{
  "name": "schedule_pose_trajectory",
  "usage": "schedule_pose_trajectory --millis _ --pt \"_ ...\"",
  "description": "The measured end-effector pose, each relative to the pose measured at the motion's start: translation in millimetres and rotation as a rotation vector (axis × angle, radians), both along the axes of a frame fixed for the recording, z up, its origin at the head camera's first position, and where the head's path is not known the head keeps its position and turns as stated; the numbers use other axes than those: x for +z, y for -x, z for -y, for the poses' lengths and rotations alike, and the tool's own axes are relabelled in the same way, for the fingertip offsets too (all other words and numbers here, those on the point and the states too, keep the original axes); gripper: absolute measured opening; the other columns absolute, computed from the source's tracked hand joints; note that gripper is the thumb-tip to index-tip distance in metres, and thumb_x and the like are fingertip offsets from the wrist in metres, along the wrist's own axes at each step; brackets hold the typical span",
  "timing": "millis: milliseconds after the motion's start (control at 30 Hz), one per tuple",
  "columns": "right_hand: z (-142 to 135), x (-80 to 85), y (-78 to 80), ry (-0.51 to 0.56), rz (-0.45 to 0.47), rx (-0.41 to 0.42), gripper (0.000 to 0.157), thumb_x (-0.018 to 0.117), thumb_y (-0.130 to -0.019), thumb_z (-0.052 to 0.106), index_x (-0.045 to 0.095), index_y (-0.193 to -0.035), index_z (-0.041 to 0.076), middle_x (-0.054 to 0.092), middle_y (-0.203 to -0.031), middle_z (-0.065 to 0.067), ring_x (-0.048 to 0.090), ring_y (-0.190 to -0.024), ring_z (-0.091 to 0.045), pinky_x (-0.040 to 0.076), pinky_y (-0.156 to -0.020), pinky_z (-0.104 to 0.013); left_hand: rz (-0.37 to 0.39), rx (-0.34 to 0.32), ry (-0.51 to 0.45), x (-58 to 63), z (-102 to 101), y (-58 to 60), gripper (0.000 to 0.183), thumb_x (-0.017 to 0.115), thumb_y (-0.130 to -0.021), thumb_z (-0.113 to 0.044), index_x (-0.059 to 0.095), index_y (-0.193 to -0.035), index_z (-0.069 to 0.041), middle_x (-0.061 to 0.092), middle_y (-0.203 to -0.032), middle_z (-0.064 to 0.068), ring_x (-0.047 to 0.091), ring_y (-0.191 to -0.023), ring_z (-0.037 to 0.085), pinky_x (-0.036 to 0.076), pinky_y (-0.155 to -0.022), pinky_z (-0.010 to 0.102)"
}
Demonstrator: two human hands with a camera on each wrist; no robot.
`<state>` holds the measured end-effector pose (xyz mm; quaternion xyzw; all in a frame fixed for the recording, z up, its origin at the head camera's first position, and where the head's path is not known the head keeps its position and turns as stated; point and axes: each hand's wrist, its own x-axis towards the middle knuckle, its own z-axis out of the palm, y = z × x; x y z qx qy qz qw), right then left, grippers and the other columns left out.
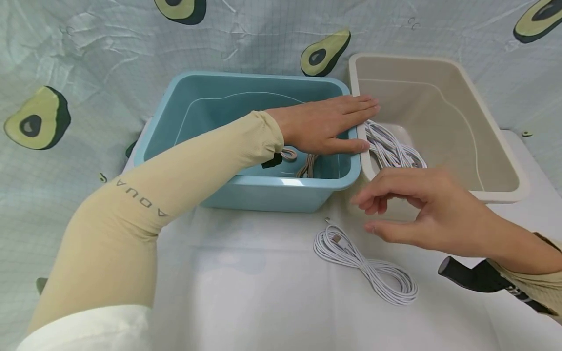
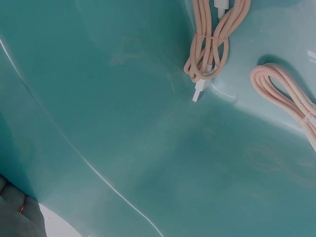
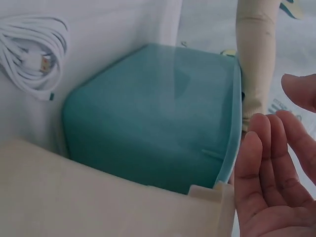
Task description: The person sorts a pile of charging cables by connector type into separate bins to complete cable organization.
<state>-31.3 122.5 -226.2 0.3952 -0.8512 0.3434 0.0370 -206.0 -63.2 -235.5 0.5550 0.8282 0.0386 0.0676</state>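
Observation:
My left hand (image 1: 329, 124) lies flat, fingers extended, across the meeting rims of the blue bin (image 1: 259, 181) and the beige bin (image 1: 505, 196). In front of the beige bin my right hand (image 1: 421, 209) hovers with bent fingers and thumb apart, holding nothing; the right wrist view shows its palm bare. A coiled white USB cable (image 1: 366, 263) lies on the white cloth below that hand. More white cables (image 1: 392, 146) sit bundled inside the beige bin. In the blue bin are two tan braided cables, one bundle (image 2: 210, 44) with white connectors and another bundle (image 2: 284, 96) beside it.
The bins stand side by side on a white cloth-covered table (image 1: 263, 292). Behind them hangs a pale curtain (image 1: 254, 39) with avocado prints. A black strap mount (image 1: 478, 275) juts from my right wrist.

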Motion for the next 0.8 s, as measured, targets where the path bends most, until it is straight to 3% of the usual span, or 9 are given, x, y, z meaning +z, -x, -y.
schedule_pose_trajectory --millis 300,500,800 --pt "2.4 -13.4 -22.3 -0.098 0.113 0.008 0.046 0.085 -0.075 0.018 0.065 -0.114 0.035 0.064 -0.1 0.023 0.059 -0.088 0.006 0.053 -0.076 -0.01 -0.004 0.013 0.002 -1.2 -0.3 0.2 0.079 0.031 -0.097 -0.065 0.004 -0.158 -0.023 0.0 -0.167 -0.006 -0.002 -0.156 0.012 0.006 -0.129 0.031" --pt "1.6 -38.2 -24.0 -0.081 0.15 0.051 0.043 0.083 -0.078 0.021 0.065 -0.113 0.037 0.062 -0.097 0.026 0.056 -0.083 0.006 0.051 -0.072 -0.01 -0.004 0.012 -0.001 -2.5 0.0 1.2 0.079 0.031 -0.097 -0.066 0.004 -0.158 -0.024 0.0 -0.167 -0.007 -0.003 -0.156 0.011 0.006 -0.129 0.03" --pt "-5.1 -73.1 -22.5 -0.044 0.214 0.068 0.032 0.08 -0.081 0.022 0.067 -0.109 0.032 0.064 -0.092 0.018 0.057 -0.079 0.002 0.05 -0.068 -0.012 0.009 0.021 0.0 -0.7 0.3 0.6 0.079 0.032 -0.097 -0.066 0.003 -0.158 -0.026 -0.001 -0.167 -0.009 -0.003 -0.156 0.009 0.006 -0.129 0.03"
